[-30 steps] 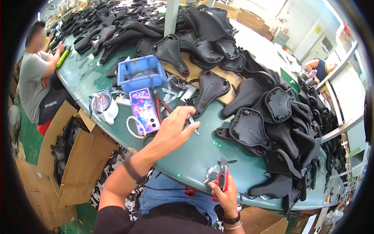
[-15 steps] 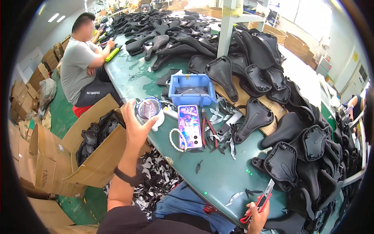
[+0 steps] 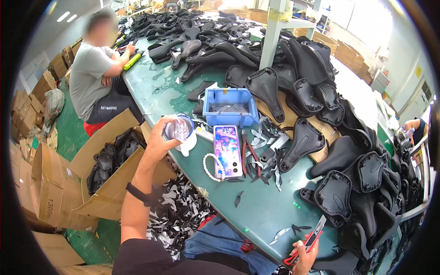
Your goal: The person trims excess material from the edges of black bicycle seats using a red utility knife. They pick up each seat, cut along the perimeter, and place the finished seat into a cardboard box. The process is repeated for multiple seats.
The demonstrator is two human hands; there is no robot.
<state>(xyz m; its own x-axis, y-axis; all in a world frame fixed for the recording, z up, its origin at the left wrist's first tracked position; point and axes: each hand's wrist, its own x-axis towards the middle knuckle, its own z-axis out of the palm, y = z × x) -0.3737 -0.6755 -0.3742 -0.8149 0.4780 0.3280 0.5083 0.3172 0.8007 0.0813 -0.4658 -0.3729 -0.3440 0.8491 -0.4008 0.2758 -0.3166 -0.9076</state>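
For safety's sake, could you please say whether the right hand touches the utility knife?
Touching: the head view shows the right hand gripping the utility knife by its red handle.

Extended red knife (image 3: 311,240), white mug (image 3: 188,143)

L arm (image 3: 136,213) extd fwd, L hand (image 3: 160,141) cupped; R hand (image 3: 304,259) low, clenched.

Right hand (image 3: 305,256): one knife (image 3: 313,239) in grip. Left hand (image 3: 159,141): one mug (image 3: 189,144) beside it. Right of left hand: one phone (image 3: 228,153), one bead strap (image 3: 205,164), one pair red-handled pliers (image 3: 244,159), one blue bin (image 3: 231,120). Saddles (image 3: 332,195) beyond right hand: many, overlapping.
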